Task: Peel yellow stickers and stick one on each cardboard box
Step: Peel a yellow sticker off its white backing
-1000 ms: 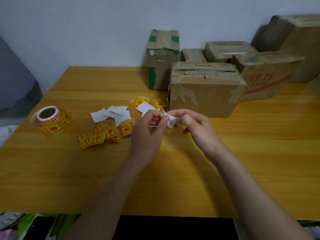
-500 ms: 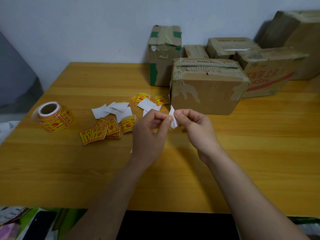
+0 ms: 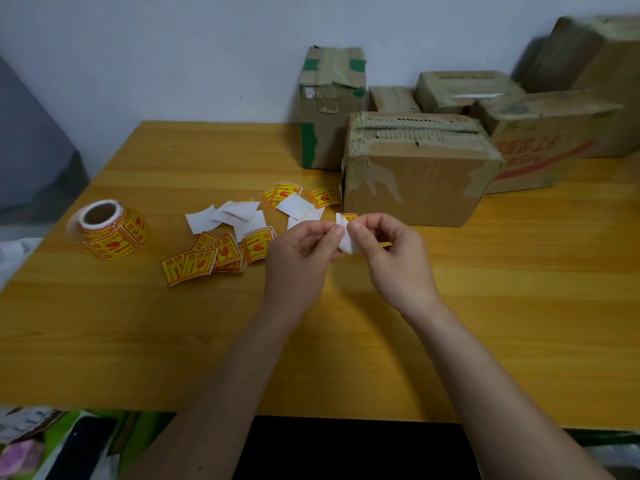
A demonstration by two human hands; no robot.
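My left hand point(image 3: 304, 251) and my right hand point(image 3: 391, 254) meet above the table's middle, both pinching one yellow sticker point(image 3: 347, 233) on its white backing; a yellow corner shows at its top. Just behind stands the nearest cardboard box point(image 3: 415, 181). A tall box with green tape point(image 3: 329, 105) and several more boxes point(image 3: 540, 140) line the wall. Loose yellow stickers point(image 3: 204, 261) and white backing papers point(image 3: 239, 214) lie to the left of my hands. A sticker roll point(image 3: 109, 228) sits at the far left.
The wooden table point(image 3: 519, 289) stretches to the right of my hands and toward me. Its front edge runs along the bottom, with a dark gap and clutter on the floor point(image 3: 52, 441) below at the left. A white wall rises behind the boxes.
My hands have worked the sticker between the fingertips: the white backing now hangs lower in my right hand and a yellow corner has come into sight at the top.
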